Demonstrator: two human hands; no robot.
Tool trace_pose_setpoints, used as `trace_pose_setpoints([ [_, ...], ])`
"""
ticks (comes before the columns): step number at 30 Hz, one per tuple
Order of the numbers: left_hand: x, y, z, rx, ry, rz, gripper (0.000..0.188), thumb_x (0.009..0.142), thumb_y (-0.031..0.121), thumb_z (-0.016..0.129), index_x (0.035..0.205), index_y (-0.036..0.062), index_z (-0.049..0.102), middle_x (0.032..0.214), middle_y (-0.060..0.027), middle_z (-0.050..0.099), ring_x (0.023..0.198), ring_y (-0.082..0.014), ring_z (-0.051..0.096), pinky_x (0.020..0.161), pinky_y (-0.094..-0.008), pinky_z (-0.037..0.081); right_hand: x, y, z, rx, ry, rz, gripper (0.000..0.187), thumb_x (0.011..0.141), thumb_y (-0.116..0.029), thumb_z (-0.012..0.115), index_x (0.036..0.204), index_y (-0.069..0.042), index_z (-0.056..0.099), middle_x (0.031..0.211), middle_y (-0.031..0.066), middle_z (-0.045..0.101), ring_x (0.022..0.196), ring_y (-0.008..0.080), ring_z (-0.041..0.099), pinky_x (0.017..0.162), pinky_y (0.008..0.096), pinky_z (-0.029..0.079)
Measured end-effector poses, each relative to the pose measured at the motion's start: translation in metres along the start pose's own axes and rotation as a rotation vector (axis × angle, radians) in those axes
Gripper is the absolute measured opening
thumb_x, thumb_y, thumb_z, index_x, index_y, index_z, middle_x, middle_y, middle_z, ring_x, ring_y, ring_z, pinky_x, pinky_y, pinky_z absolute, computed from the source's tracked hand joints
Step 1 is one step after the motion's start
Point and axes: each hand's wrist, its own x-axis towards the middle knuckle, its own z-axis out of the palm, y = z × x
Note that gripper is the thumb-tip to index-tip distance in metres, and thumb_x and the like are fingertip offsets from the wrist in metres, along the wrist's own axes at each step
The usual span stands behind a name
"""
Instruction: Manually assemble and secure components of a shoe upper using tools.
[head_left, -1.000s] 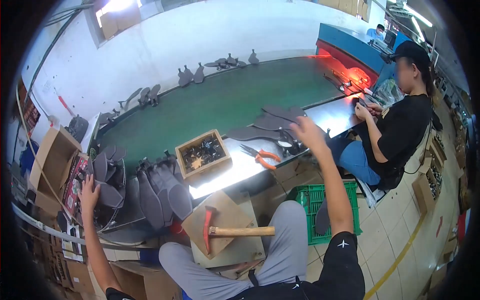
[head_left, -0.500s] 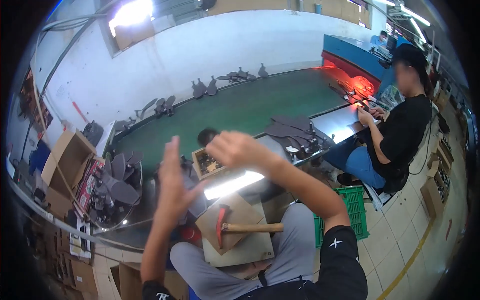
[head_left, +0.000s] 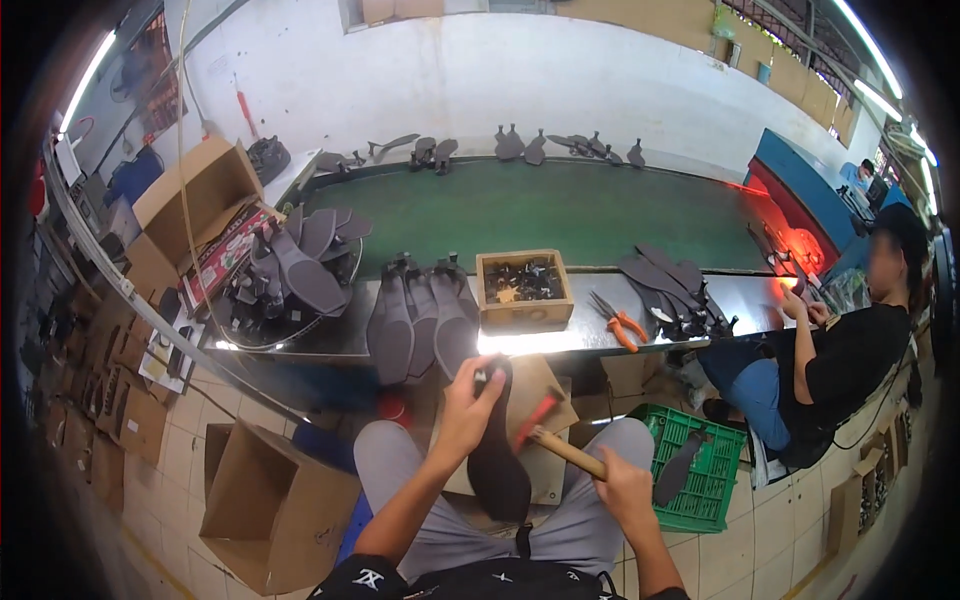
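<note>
My left hand (head_left: 467, 412) grips a dark shoe sole (head_left: 500, 475) by its heel end, over my lap, with the toe end pointing toward me. In my right hand (head_left: 628, 490) is a hammer (head_left: 570, 452) with a wooden handle and a red head. The hammer head is beside the sole, above a brown board (head_left: 545, 385) on a pale block (head_left: 548, 482) between my knees. Whether the head touches the sole I cannot tell. Several heeled soles (head_left: 395, 330) lie on the metal table edge just beyond my left hand.
A wooden box (head_left: 523, 318) of small dark parts and orange-handled pliers (head_left: 622, 328) rest on the table edge. More soles (head_left: 675, 285) lie rightward. A green crate (head_left: 695, 515) holds a sole. Cardboard boxes (head_left: 275, 510) stand left. A co-worker (head_left: 845, 345) sits at right.
Both hands were raised over the table, while the hammer lay on the board. Now my right hand has the hammer and my left has a sole over my lap. The view has shifted.
</note>
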Motion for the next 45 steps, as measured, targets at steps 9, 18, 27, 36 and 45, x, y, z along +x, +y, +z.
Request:
trace_pose_setpoints([
  [9, 0.110, -0.056, 0.006, 0.599, 0.049, 0.310, 0.040, 0.097, 0.028, 0.058, 0.127, 0.0003, 0.058, 0.119, -0.0190, 0.060, 0.106, -0.0341, 0.059, 0.093, -0.0409, 0.046, -0.109, 0.026, -0.018, 0.677, 0.030, 0.472, 0.013, 0.083, -0.011, 0.071, 0.086, 0.000, 0.065, 0.061, 0.0060, 0.058, 0.056, 0.0099, 0.054, 0.053, 0.0291, 0.043],
  [18, 0.267, -0.116, 0.031, 1.201, -0.384, 0.339, 0.013, 0.076, 0.006, 0.068, 0.087, -0.0019, 0.071, 0.084, -0.0216, 0.068, 0.084, -0.0376, 0.067, 0.077, -0.0429, 0.053, -0.014, -0.021, -0.005, 1.107, 0.062, 0.575, 0.014, 0.088, -0.013, 0.073, 0.092, 0.001, 0.070, 0.061, -0.0036, 0.058, 0.056, 0.0032, 0.050, 0.051, 0.0231, 0.040],
  [27, 0.260, -0.125, 0.018, 1.101, -0.181, 0.333, 0.012, 0.078, 0.006, 0.069, 0.087, -0.0021, 0.072, 0.084, -0.0208, 0.069, 0.080, -0.0378, 0.067, 0.075, -0.0419, 0.054, 0.043, -0.025, -0.030, 1.174, 0.107, 0.410, 0.011, 0.092, -0.008, 0.068, 0.094, 0.001, 0.073, 0.063, -0.0078, 0.053, 0.057, 0.0003, 0.042, 0.049, 0.0211, 0.031],
  [36, 0.081, 0.037, 0.025, 0.083, -0.073, 0.231, 0.012, 0.093, 0.007, 0.067, 0.098, -0.0031, 0.067, 0.085, -0.0005, 0.067, 0.073, -0.0054, 0.059, 0.066, -0.0206, 0.048, 0.092, -0.049, -0.067, 1.320, 0.215, 0.135, 0.026, 0.096, -0.010, 0.063, 0.120, 0.000, 0.062, 0.100, 0.0145, 0.073, 0.043, 0.0015, 0.042, 0.038, 0.0179, 0.033],
  [45, -0.034, 0.090, 0.023, -0.475, 0.000, -0.044, 0.013, 0.094, 0.008, 0.067, 0.099, -0.0039, 0.065, 0.094, -0.0057, 0.066, 0.083, -0.0095, 0.061, 0.074, -0.0228, 0.049, 0.105, -0.118, -0.088, 1.549, 0.102, 0.022, 0.030, 0.085, 0.000, 0.075, 0.113, -0.002, 0.064, 0.114, 0.0162, 0.070, 0.051, 0.0007, 0.044, 0.045, 0.0162, 0.035],
])
